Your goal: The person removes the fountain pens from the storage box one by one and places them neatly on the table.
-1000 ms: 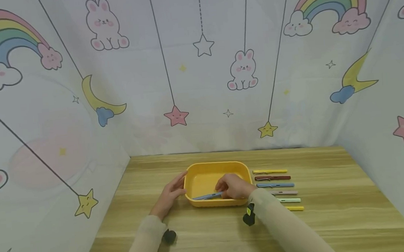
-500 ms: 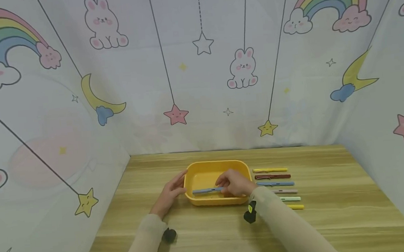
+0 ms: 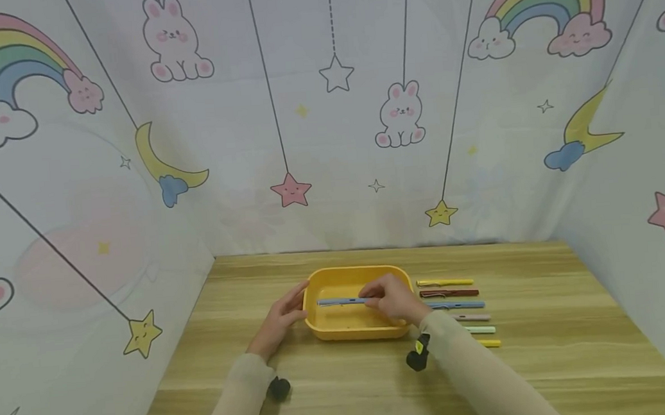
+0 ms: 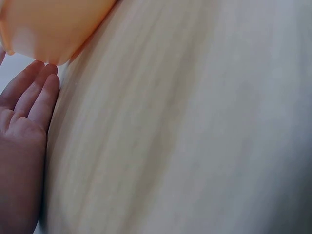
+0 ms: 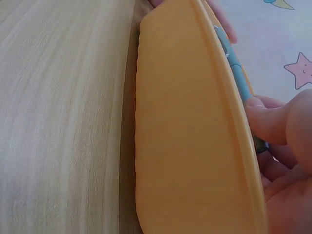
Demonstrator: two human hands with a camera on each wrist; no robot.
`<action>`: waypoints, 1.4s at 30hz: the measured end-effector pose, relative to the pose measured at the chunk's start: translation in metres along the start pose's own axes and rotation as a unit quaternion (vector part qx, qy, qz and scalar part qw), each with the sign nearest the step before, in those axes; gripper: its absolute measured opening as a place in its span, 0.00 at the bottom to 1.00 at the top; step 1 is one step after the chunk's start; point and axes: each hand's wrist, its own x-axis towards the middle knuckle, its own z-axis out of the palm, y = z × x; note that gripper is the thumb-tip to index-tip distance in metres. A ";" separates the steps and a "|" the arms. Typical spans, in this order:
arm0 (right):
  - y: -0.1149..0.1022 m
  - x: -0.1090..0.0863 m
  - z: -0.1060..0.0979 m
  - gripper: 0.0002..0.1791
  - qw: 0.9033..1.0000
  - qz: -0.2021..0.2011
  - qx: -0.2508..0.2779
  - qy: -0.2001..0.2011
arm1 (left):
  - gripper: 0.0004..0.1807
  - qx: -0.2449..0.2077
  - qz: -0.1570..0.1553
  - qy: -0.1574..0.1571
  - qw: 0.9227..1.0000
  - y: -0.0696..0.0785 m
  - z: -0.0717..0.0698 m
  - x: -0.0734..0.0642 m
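My right hand (image 3: 395,298) pinches a blue pen (image 3: 341,301) between thumb and fingers, over the inside of a yellow plastic tray (image 3: 359,334). The pen lies level, its clip end to the left, its other end covered by the fingers. In the right wrist view, the pen (image 5: 236,70) shows just past the tray's rim, with the thumb pressed on it. My left hand (image 3: 281,320) rests against the tray's left side. Its fingers are nearly straight in the left wrist view, the fingertips right at the wall of the tray (image 4: 53,29).
Right of the tray lies a column of pens: yellow (image 3: 444,282), dark red (image 3: 450,293), blue (image 3: 461,304), pinkish (image 3: 476,318), pale green (image 3: 482,330) and another yellow (image 3: 491,343). My right forearm partly covers the lower ones. Patterned cloth walls (image 3: 334,226) enclose the wooden table (image 3: 345,386).
The blue pen has gone from slanting low along the tray's near side to level and farther back, lifted by my right hand. My left hand has stayed put.
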 end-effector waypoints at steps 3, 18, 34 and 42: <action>0.000 -0.002 0.000 0.09 1.000 0.000 0.012 0.027 | 0.37 0.000 -0.003 0.002 1.000 0.001 0.000 -0.001; 0.004 -0.010 -0.007 0.10 0.992 0.000 0.081 0.095 | 0.37 -0.008 -0.006 -0.005 1.000 0.001 0.001 -0.003; 0.015 -0.021 -0.020 0.10 0.981 0.033 0.145 0.126 | 0.37 -0.004 -0.014 0.002 1.000 -0.001 0.000 -0.001; 0.024 -0.025 -0.027 0.11 0.972 0.038 0.197 0.123 | 0.37 -0.007 -0.007 0.003 1.000 0.004 0.002 -0.002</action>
